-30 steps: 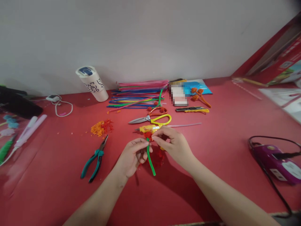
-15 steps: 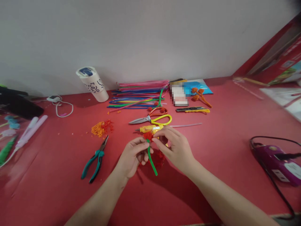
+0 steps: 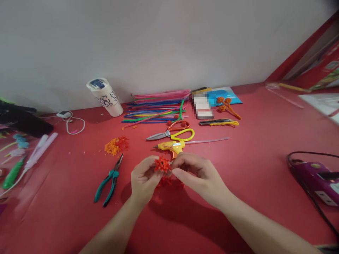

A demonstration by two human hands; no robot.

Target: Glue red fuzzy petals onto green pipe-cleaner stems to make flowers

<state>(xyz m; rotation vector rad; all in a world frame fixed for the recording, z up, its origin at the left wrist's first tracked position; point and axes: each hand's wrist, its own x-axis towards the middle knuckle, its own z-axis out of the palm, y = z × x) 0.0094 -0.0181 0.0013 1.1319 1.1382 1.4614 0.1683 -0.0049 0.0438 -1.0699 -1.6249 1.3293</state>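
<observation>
A red flower point(image 3: 162, 164) of many small fuzzy petals, with a dark centre, faces up toward me. Its head is pinched from below by my left hand point(image 3: 145, 180), and its green stem is hidden from this angle. Just to the right, my right hand point(image 3: 202, 178) has thumb and fingertips closed close beside the petals; what they hold, if anything, cannot be made out. Loose red pieces point(image 3: 166, 181) lie on the table under both hands. Right behind the hands rests a yellow glue gun point(image 3: 172, 145) with a clear glue stick point(image 3: 208, 140) in it.
Scissors point(image 3: 171, 135), pliers point(image 3: 112, 180) and a utility knife point(image 3: 219, 122) lie around the hands. Orange and red scraps point(image 3: 116, 145) sit left. Pipe cleaners point(image 3: 156, 109) and a white tumbler point(image 3: 105, 97) stand along the wall. A purple power strip point(image 3: 316, 180) with its cable is right.
My left hand has tilted the flower so its face turns toward me and the green stem drops from sight. Both hands have come slightly lower, toward me.
</observation>
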